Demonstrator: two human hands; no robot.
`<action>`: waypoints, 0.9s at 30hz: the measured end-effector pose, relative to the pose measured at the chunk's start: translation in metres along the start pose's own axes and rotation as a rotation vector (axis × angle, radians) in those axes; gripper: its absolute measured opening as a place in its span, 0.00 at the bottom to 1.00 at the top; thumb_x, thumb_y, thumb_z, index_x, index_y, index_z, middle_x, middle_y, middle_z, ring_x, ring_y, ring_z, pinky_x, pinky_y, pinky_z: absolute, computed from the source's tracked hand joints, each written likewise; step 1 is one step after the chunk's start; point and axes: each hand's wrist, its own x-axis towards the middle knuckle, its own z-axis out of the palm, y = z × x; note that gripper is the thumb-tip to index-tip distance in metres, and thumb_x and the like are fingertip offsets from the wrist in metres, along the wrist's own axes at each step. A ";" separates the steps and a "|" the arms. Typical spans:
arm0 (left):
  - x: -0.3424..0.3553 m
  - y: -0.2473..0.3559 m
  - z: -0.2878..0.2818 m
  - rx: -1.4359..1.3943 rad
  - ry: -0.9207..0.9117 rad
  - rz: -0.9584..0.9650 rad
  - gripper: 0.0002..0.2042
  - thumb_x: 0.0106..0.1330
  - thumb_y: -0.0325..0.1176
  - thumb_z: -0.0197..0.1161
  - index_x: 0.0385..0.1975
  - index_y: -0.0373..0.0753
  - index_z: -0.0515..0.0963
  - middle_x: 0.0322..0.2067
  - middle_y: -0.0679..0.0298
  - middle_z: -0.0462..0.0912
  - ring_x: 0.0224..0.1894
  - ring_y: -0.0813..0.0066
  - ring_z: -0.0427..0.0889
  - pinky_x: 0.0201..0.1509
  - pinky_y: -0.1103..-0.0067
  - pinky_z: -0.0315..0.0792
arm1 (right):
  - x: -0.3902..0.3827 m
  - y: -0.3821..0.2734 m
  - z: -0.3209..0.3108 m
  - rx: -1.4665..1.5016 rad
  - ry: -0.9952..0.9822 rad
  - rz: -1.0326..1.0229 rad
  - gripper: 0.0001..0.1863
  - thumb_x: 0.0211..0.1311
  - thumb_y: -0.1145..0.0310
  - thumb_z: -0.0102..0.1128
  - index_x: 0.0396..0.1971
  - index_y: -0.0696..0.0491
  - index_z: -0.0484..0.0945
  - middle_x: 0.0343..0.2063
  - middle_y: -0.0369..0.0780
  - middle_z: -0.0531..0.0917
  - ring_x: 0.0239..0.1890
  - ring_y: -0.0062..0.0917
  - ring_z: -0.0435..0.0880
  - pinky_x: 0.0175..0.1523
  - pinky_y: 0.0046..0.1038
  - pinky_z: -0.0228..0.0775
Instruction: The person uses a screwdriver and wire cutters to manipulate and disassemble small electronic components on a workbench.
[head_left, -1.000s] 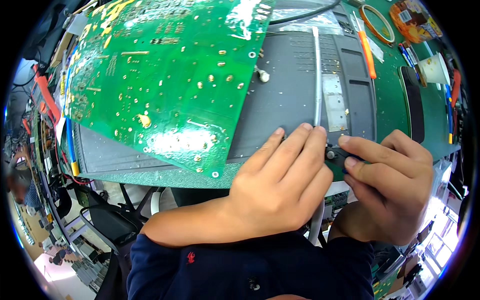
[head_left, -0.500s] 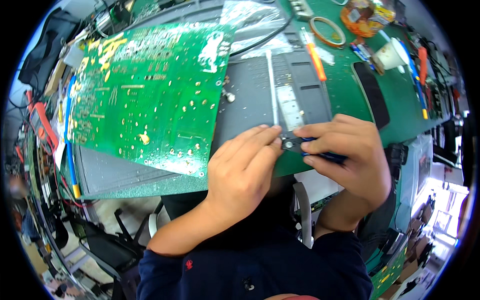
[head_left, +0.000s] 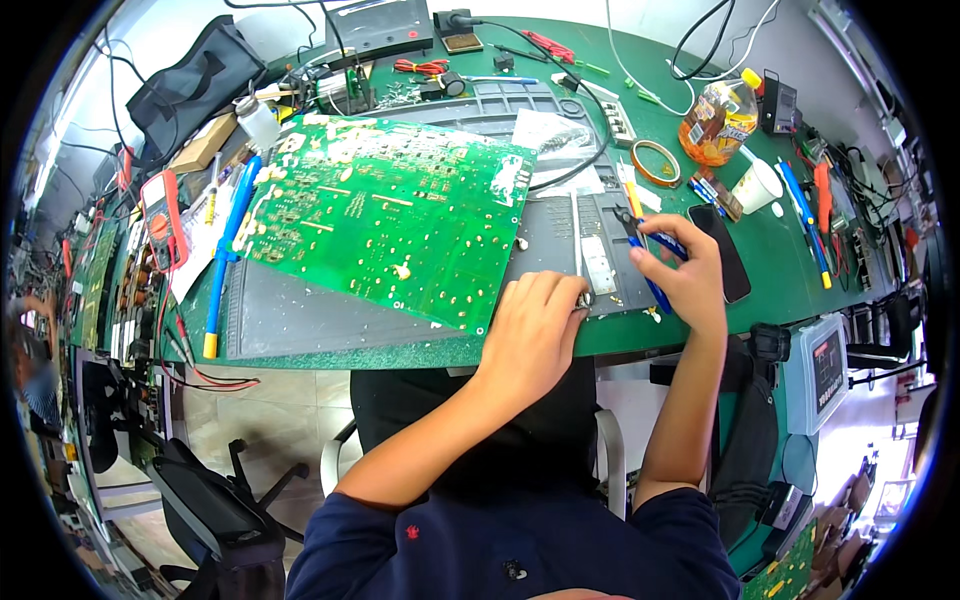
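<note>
My right hand holds small blue-handled pliers, with the dark jaws pointing away from me and the handles spread. Left of them, at the mat's near edge, my left hand is closed, thumb against fingertips, around a small metallic part that my fingers mostly cover. A thin pale rod stretches away from those fingertips over the grey mat. A flat silvery strip lies between the two hands. To the left, a large green circuit board rests on the mat.
A black phone lies just right of my right hand. Beyond it stand a white cup, a tape roll and a bottle. A black cable curves behind the board. A red multimeter sits at the left.
The pliers have come away from the part at my left fingertips, moving right and farther off with my right hand. My left hand stays closed. The view now takes in more of the bench.
</note>
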 end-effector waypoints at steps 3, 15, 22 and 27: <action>0.000 0.001 0.004 -0.086 0.063 0.001 0.13 0.59 0.22 0.66 0.43 0.34 0.74 0.36 0.53 0.78 0.39 0.51 0.77 0.42 0.64 0.70 | 0.006 0.009 0.014 -0.070 0.146 -0.092 0.13 0.48 0.70 0.73 0.35 0.55 0.83 0.36 0.36 0.87 0.34 0.18 0.80 0.37 0.21 0.69; -0.003 0.000 0.004 -0.280 0.024 -0.041 0.13 0.66 0.25 0.61 0.49 0.33 0.72 0.42 0.56 0.79 0.42 0.65 0.80 0.44 0.74 0.74 | 0.003 0.035 0.018 -0.052 0.357 -0.209 0.13 0.54 0.65 0.74 0.38 0.53 0.83 0.34 0.34 0.87 0.35 0.18 0.82 0.39 0.22 0.71; -0.007 -0.005 0.003 -0.411 0.026 -0.116 0.13 0.66 0.26 0.58 0.49 0.35 0.70 0.39 0.55 0.77 0.39 0.64 0.78 0.42 0.73 0.72 | 0.006 0.042 0.024 -0.074 0.355 -0.145 0.15 0.51 0.58 0.75 0.36 0.49 0.85 0.32 0.33 0.87 0.32 0.19 0.82 0.39 0.23 0.73; -0.008 -0.005 0.002 -0.406 0.014 -0.076 0.15 0.66 0.26 0.58 0.52 0.34 0.70 0.43 0.61 0.76 0.41 0.76 0.74 0.42 0.79 0.70 | 0.008 0.048 0.024 -0.102 0.336 -0.166 0.16 0.51 0.56 0.75 0.36 0.48 0.86 0.31 0.33 0.87 0.32 0.20 0.83 0.40 0.24 0.73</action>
